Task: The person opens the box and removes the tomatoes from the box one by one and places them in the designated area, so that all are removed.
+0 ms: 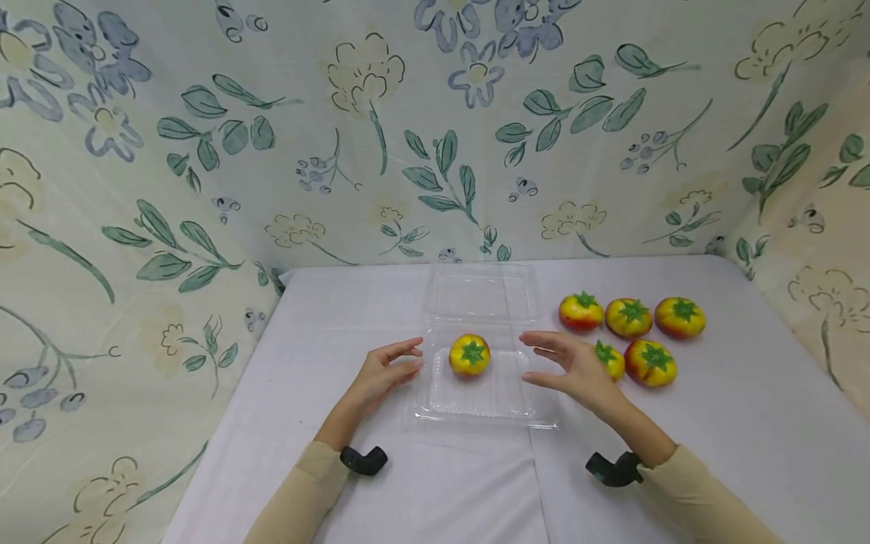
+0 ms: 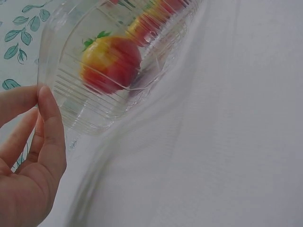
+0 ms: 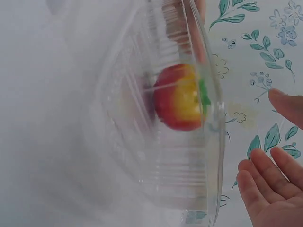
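A clear plastic clamshell box [image 1: 435,397] lies unfolded on the table, its lid half [image 1: 484,295] flat at the far side. One yellow-red persimmon-like fruit with a green leafy top [image 1: 470,355] sits in the near half. My left hand [image 1: 381,378] is at the box's left edge, its thumb and index finger apart in the head view; in the left wrist view, fingertips [image 2: 46,94] overlap the rim, though whether they touch it I cannot tell. Just off the box's right side, my right hand [image 1: 567,366] holds nothing, thumb and fingers spread.
Several similar fruits stand in two rows to the right, among them one at the far right [image 1: 680,317] and one at the front [image 1: 650,363]. My right hand partly covers another [image 1: 612,361]. A white cloth [image 1: 333,317] covers the table; flowered fabric [image 1: 435,174] hangs behind.
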The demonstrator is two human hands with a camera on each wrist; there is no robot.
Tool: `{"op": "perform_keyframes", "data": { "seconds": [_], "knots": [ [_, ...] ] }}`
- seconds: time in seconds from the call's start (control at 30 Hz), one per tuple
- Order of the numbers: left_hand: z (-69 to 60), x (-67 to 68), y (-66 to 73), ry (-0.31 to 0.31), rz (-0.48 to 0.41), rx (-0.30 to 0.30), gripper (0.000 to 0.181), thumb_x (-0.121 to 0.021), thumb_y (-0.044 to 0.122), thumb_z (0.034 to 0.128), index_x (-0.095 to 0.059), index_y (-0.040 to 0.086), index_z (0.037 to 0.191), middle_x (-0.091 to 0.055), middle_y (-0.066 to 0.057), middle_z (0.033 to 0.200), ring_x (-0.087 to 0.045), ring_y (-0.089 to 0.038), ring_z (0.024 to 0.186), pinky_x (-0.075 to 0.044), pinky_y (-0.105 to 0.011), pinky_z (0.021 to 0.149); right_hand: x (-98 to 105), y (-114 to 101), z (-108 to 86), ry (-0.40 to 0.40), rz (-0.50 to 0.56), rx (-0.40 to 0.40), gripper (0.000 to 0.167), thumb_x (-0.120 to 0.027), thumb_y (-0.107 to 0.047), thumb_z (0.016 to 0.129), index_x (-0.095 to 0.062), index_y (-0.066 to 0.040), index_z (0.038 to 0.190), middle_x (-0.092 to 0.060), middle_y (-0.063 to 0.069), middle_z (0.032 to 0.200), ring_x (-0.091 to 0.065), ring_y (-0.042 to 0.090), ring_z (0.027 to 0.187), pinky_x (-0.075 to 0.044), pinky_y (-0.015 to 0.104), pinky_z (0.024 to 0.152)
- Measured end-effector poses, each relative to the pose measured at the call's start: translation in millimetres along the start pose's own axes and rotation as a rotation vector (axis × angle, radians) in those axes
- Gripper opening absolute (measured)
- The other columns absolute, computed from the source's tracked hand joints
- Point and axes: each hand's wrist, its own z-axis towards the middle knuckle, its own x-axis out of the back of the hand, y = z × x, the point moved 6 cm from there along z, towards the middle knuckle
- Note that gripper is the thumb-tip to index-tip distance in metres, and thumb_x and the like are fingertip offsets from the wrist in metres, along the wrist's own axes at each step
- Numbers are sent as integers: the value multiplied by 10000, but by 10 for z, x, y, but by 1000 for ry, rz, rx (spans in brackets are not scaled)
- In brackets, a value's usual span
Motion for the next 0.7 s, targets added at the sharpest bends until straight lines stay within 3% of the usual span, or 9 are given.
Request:
{"op": "perform_keyframes", "data": {
  "seconds": [0.13, 0.43, 0.7],
  "knots": [
    [9, -8, 5, -1, 2, -5, 513, -704, -3, 910, -550, -15, 1398, -609, -133, 1171, -631, -117, 893, -575, -253, 831, -60, -2, 12, 6, 38, -34, 584, -820, -110, 827, -577, -14, 1349, -580, 186, 1354, -513, 384, 1285, -410, 460, 1061],
    [16, 6, -12, 3, 12, -16, 496, -704, 4, 913, -566, -3, 1389, -615, -111, 1159, -632, -117, 893, -575, -244, 822, -191, -30, 91, 14, 74, -63, 587, -825, -52, 809, -581, 12, 1339, -582, 190, 1356, -496, 369, 1305, -390, 419, 1074],
    [20, 15, -21, 15, 15, -17, 480, -711, 16, 911, -593, 30, 1376, -619, -98, 1151, -639, -117, 885, -578, -248, 817, -330, 6, 169, 21, 74, -121, 583, -816, 20, 794, -590, 22, 1332, -581, 193, 1356, -492, 375, 1308, -372, 463, 1092]
  ]
}}
